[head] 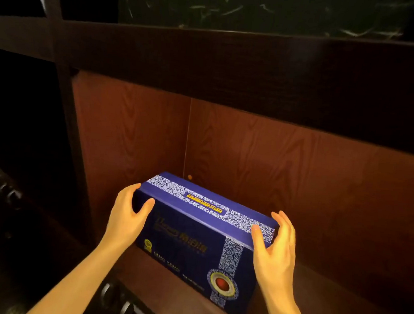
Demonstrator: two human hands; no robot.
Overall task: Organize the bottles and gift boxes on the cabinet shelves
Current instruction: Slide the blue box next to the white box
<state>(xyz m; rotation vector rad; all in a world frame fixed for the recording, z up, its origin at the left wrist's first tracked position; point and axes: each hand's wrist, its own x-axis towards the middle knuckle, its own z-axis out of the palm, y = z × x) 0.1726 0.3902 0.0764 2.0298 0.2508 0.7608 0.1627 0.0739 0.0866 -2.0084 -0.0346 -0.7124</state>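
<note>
A dark blue gift box [194,245] with white patterned bands, yellow lettering and a round red emblem stands on its long side on the reddish wooden cabinet shelf [170,300], near the shelf's left wall. My left hand [128,215] grips its upper left corner, thumb on the front face. My right hand [274,246] clasps the upper right corner, thumb on the top edge and fingers spread behind the end. No bottles are in sight.
The compartment has a wood-grain back panel [287,163] and left side wall [128,131]. A dark thick shelf board [233,67] runs overhead. Metal drawer handles [125,304] sit below the shelf front. Dark shelving lies to the left.
</note>
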